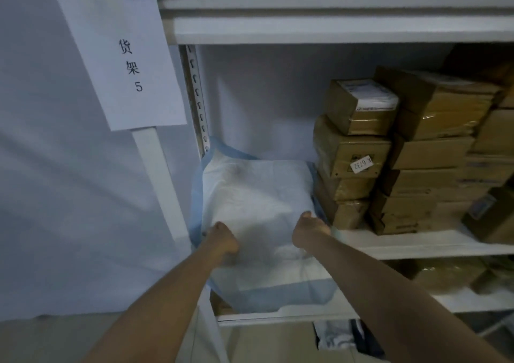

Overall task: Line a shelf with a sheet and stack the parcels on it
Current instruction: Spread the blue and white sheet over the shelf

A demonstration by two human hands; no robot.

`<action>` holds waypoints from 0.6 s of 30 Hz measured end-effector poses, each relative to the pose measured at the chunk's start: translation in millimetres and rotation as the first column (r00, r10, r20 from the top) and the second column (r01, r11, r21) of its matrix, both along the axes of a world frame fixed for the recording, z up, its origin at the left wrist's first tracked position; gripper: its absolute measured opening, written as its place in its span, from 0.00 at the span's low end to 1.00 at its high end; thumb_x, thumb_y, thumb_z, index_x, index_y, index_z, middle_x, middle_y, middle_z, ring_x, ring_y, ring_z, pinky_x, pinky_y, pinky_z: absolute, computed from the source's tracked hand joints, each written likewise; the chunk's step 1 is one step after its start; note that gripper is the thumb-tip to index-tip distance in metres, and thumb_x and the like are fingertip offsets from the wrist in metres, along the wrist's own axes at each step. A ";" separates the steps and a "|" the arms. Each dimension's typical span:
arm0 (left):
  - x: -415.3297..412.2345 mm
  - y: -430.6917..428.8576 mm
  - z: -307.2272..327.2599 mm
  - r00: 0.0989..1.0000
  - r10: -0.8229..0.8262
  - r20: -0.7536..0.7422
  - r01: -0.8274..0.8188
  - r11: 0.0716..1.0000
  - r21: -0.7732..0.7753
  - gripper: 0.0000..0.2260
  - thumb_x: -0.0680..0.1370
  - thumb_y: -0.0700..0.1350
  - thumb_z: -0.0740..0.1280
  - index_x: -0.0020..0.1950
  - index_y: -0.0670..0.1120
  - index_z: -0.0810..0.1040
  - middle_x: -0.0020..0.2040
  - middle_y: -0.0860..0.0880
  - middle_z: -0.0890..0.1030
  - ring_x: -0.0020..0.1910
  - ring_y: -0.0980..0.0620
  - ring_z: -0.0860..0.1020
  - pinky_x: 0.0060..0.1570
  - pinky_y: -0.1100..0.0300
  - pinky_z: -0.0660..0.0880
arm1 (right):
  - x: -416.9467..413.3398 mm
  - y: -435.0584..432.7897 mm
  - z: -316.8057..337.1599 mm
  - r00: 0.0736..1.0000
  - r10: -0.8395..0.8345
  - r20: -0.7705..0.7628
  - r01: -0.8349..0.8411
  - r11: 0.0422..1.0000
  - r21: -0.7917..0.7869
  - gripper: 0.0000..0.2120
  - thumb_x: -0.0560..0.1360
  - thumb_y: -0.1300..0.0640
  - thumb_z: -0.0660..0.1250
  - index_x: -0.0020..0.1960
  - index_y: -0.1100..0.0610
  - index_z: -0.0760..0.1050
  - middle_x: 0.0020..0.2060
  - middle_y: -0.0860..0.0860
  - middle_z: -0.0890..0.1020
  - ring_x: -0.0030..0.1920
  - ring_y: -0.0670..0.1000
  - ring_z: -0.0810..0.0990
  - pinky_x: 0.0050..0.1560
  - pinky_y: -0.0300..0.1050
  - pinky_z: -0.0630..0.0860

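Item 1. White metal shelf [417,244], the middle tier of a slotted-post rack. We note further tiers above and below, each holding goods we cannot make out.

Item 2. Brown tape-wrapped cardboard parcels [358,154], in several columns on the right part of the shelf. The nearest column stands just beside the sheet's right edge. None rests on the sheet.

Item 3. White sheet with a pale blue border [258,190], the task's lining. It lies on the left part of the shelf. The back left corner turns up against the post and rear panel, the middle is rumpled, and the front edge hangs over the shelf lip.

Item 4. White paper sign [122,64], with handwritten characters and a 5, fixed to the covered panel left of the rack.

Item 5. Left hand [224,237], fingers curled, gripping the sheet near its front left.

Item 6. Right hand [308,229], thumb on top and fingers curled at the sheet's right border, pinching it as far as we can tell.

Step in hand, by our judgement: lining, unfinished. The next move calls for drawing the sheet flat and square, the turned-up corner pressed down, before any parcel goes on.
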State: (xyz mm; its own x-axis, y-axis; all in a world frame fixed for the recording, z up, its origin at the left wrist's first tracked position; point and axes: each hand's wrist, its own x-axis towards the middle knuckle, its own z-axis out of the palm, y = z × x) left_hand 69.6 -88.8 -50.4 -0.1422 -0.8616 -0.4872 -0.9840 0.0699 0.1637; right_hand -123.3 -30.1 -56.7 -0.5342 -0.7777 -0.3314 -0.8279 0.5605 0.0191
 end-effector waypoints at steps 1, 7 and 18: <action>1.4 1.3 1.2 1.000 0.019 -0.015 -0.019 1.000 -0.008 0.36 0.77 0.47 0.64 0.76 0.34 0.49 0.74 0.37 0.61 0.71 0.39 0.65 0.69 0.51 0.66 | 1.3 7.0 -0.5 1.000 0.006 0.021 -0.006 1.000 -0.013 0.35 0.81 0.55 0.56 0.77 0.67 0.40 0.76 0.62 0.57 0.73 0.62 0.63 0.67 0.53 0.69; 4.5 24.8 -1.9 0.994 -0.063 0.088 0.075 0.987 -0.140 0.29 0.73 0.50 0.67 0.69 0.37 0.64 0.71 0.34 0.59 0.68 0.36 0.65 0.66 0.45 0.68 | 15.2 41.3 7.9 0.995 0.062 -0.079 -0.069 0.993 -0.098 0.25 0.83 0.57 0.55 0.75 0.67 0.54 0.74 0.61 0.62 0.73 0.59 0.62 0.71 0.48 0.63; 22.9 35.0 -16.2 0.990 -0.115 0.088 0.125 0.985 -0.117 0.32 0.82 0.59 0.50 0.74 0.34 0.58 0.73 0.37 0.65 0.71 0.39 0.64 0.69 0.52 0.60 | 8.8 69.5 20.9 0.986 0.028 -0.165 -0.048 0.992 -0.118 0.14 0.79 0.61 0.62 0.65 0.58 0.72 0.61 0.54 0.77 0.61 0.53 0.76 0.56 0.42 0.74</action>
State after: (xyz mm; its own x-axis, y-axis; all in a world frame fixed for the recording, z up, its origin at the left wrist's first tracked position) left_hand 92.5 -53.7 -66.6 -0.2128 -0.8942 -0.3940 -0.9769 0.2027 0.0676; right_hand -114.5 39.5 -35.8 -0.5425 -0.8275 -0.1444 -0.8400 0.5352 0.0887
